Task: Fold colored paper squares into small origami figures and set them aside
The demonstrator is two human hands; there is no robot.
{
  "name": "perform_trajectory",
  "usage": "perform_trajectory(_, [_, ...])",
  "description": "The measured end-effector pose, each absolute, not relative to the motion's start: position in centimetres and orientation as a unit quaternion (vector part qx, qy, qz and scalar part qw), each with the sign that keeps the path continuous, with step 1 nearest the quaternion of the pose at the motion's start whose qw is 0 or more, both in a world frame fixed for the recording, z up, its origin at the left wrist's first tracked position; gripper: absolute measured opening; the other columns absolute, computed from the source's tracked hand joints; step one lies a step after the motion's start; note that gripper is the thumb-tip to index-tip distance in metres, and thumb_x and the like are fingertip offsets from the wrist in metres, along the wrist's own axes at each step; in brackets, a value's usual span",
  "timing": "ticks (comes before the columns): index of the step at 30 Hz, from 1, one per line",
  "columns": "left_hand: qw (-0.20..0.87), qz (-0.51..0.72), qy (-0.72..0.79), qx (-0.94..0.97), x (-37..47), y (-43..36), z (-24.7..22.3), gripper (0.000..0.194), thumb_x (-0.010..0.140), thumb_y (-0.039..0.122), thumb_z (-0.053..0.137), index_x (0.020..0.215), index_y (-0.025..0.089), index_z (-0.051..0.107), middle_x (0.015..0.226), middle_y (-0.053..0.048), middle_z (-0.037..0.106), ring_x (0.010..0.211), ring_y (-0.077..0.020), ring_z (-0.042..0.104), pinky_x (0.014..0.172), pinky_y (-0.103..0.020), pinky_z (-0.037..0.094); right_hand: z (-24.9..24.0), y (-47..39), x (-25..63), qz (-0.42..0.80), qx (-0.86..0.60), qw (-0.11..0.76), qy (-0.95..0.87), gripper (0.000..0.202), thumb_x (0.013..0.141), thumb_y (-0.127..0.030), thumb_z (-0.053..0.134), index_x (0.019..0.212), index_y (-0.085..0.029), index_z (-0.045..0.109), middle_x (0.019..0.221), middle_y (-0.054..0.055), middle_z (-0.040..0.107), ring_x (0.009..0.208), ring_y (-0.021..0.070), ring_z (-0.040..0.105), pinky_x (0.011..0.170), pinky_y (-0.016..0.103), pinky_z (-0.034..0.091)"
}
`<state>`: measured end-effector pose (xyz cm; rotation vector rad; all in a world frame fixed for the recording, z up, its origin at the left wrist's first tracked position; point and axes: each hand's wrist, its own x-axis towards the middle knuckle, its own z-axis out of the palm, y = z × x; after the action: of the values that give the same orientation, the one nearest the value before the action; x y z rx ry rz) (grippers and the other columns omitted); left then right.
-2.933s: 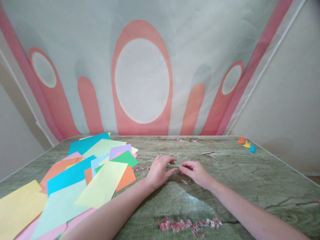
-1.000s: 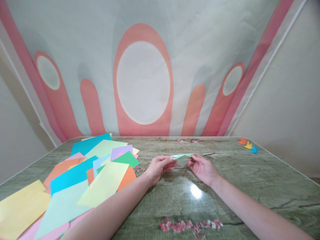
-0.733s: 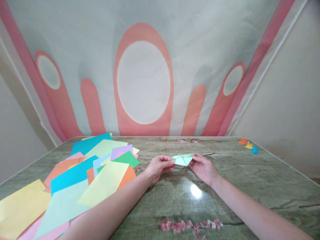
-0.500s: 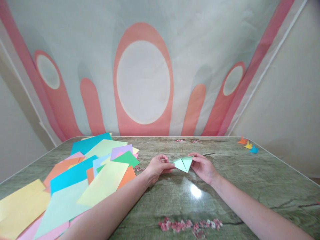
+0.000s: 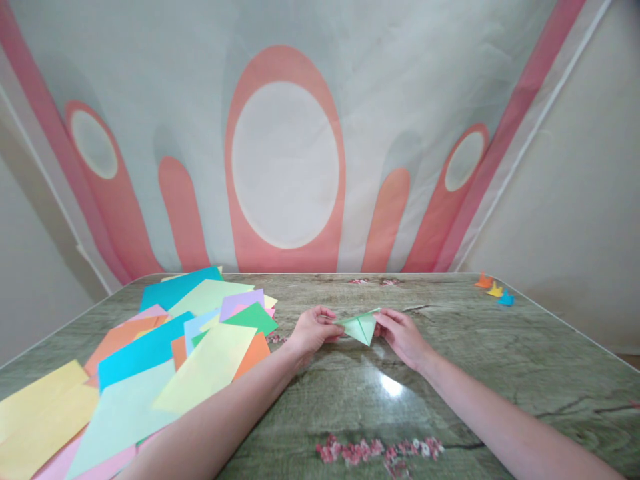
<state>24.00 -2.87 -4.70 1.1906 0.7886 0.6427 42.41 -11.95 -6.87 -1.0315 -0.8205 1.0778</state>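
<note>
A small folded light green paper [image 5: 363,329], shaped roughly like a triangle with its point toward me, is held up between my two hands near the middle of the view. My left hand [image 5: 314,329] pinches its left corner between thumb and fingers. At the upper right corner, my right hand [image 5: 399,331] grips the paper with thumb and fingertips. A crease or slit runs down the paper's front. The far sides of the fingers are partly hidden.
Many loose coloured paper sheets [image 5: 205,367] overlap on the left of the wood-patterned table [image 5: 450,387]. Three small folded figures, orange [image 5: 483,281], yellow [image 5: 495,289] and blue [image 5: 507,298], stand at the back right. Behind is a patterned backdrop [image 5: 200,67].
The green paper has tilted and its upper edge slants more, up to the right. My right hand has moved slightly left, and its fingers have shifted on the corner.
</note>
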Motion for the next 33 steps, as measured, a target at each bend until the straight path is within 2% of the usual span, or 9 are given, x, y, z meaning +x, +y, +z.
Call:
perform_trajectory(6, [0.682, 0.309, 0.357, 0.559, 24.1, -2.9, -4.5, 0.036, 0.051, 0.019, 0.078, 0.073, 0.014, 0.051, 0.060, 0.002, 0.062, 0.049, -0.0071, 0.056, 0.050, -0.017, 0.042, -7.3, -12.0, 42.5, 0.430, -0.502, 0.642, -0.389, 0.021, 0.069, -0.037, 0.068, 0.067, -0.017, 0.064, 0.061, -0.001, 0.056, 0.058, 0.0120, 0.046, 0.057, 0.025, 0.035])
perform_trajectory(13, [0.665, 0.312, 0.345, 0.584, 24.2, -2.7, -5.2, 0.031, 0.055, 0.023, 0.075, 0.074, 0.014, 0.054, 0.062, 0.000, 0.063, 0.051, -0.0082, 0.055, 0.049, -0.017, 0.037, -7.2, -12.0, 42.3, 0.368, -0.553, 0.625, -0.411, 0.020, 0.072, -0.033, 0.063, 0.062, -0.017, 0.060, 0.056, -0.002, 0.053, 0.056, 0.0121, 0.046, 0.057, 0.025, 0.033])
perform_trajectory(20, [0.633, 0.329, 0.321, 0.624, 24.2, -2.3, -5.6, 0.021, 0.058, 0.019, 0.071, 0.075, 0.013, 0.058, 0.067, -0.001, 0.062, 0.061, -0.0115, 0.058, 0.061, -0.021, 0.043, -6.7, -12.1, 42.5, 0.395, -0.555, 0.582, -0.444, 0.018, 0.071, -0.034, 0.065, 0.069, -0.016, 0.063, 0.062, -0.001, 0.058, 0.058, 0.0122, 0.048, 0.059, 0.025, 0.035])
perform_trajectory(23, [0.580, 0.331, 0.265, 0.696, 24.0, -2.4, -5.2, 0.015, 0.065, 0.016, 0.065, 0.080, 0.014, 0.066, 0.078, -0.004, 0.063, 0.073, -0.0139, 0.058, 0.069, -0.023, 0.044, -6.7, -12.0, 42.7, 0.417, -0.541, 0.580, -0.445, 0.019, 0.072, -0.035, 0.065, 0.070, -0.016, 0.065, 0.062, 0.000, 0.058, 0.058, 0.0120, 0.048, 0.059, 0.024, 0.036])
perform_trajectory(27, [0.506, 0.313, 0.201, 0.778, 23.7, -2.7, -4.5, 0.028, 0.070, 0.011, 0.056, 0.092, 0.021, 0.071, 0.093, -0.005, 0.061, 0.091, -0.0172, 0.054, 0.085, -0.026, 0.041, -7.0, -11.8, 42.8, 0.428, -0.521, 0.604, -0.424, 0.020, 0.070, -0.035, 0.066, 0.079, -0.017, 0.066, 0.066, 0.000, 0.060, 0.061, 0.0125, 0.049, 0.059, 0.024, 0.037])
perform_trajectory(30, [0.498, 0.297, 0.193, 0.791, 23.6, -2.9, -4.2, 0.034, 0.070, 0.007, 0.052, 0.094, 0.023, 0.071, 0.093, -0.005, 0.061, 0.091, -0.0170, 0.054, 0.087, -0.027, 0.039, -7.1, -11.8, 42.9, 0.430, -0.514, 0.613, -0.418, 0.024, 0.068, -0.033, 0.068, 0.087, -0.018, 0.066, 0.072, 0.000, 0.062, 0.061, 0.0119, 0.049, 0.058, 0.024, 0.037])
perform_trajectory(33, [0.500, 0.296, 0.191, 0.791, 23.6, -3.0, -4.2, 0.031, 0.072, 0.010, 0.052, 0.093, 0.022, 0.071, 0.093, -0.005, 0.062, 0.092, -0.0174, 0.055, 0.085, -0.026, 0.040, -7.0, -12.0, 42.9, 0.432, -0.511, 0.604, -0.434, 0.023, 0.068, -0.031, 0.068, 0.088, -0.019, 0.066, 0.073, 0.000, 0.061, 0.061, 0.0111, 0.049, 0.057, 0.024, 0.037])
